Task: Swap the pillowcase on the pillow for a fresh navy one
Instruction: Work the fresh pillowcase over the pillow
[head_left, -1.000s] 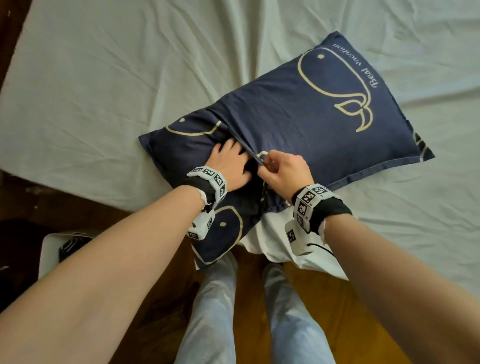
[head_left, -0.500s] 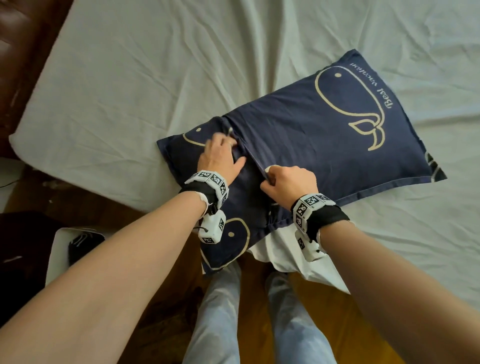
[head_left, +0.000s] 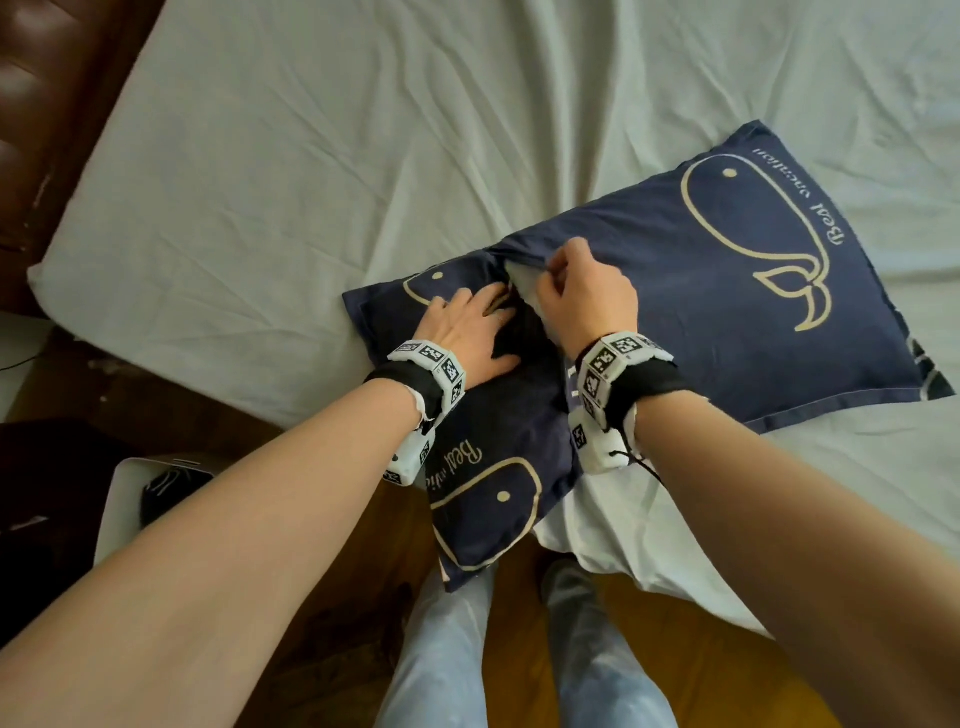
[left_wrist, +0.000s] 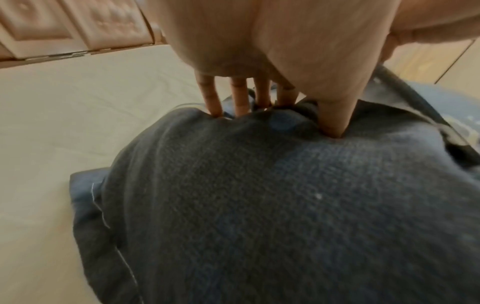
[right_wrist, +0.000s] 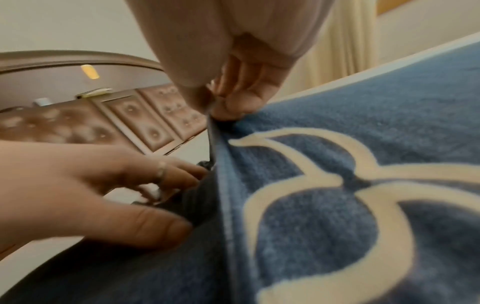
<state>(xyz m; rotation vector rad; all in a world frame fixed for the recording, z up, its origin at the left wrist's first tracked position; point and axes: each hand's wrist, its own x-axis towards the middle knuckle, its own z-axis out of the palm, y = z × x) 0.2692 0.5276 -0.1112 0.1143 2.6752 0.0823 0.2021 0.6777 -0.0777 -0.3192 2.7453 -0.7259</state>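
Pillowcase (head_left: 727, 291), navy, lies on the bed (head_left: 311, 156); right hand (head_left: 582, 296) pinches its hem while left hand (head_left: 467, 332) presses flat. Left wrist: straight fingers (left_wrist: 215, 98) tuck fabric. Right wrist: thumb and fingertips (right_wrist: 233, 102) grip; a slip could bunch the flap.

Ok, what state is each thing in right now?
pillow: mostly covered, a white strip bared at the opening.
pillowcase: navy, on the pillow, flap edge lifted.
right hand: pinches the flap edge.
left hand: fingers straight, pressing the pocket end.
sheet: wrinkled.
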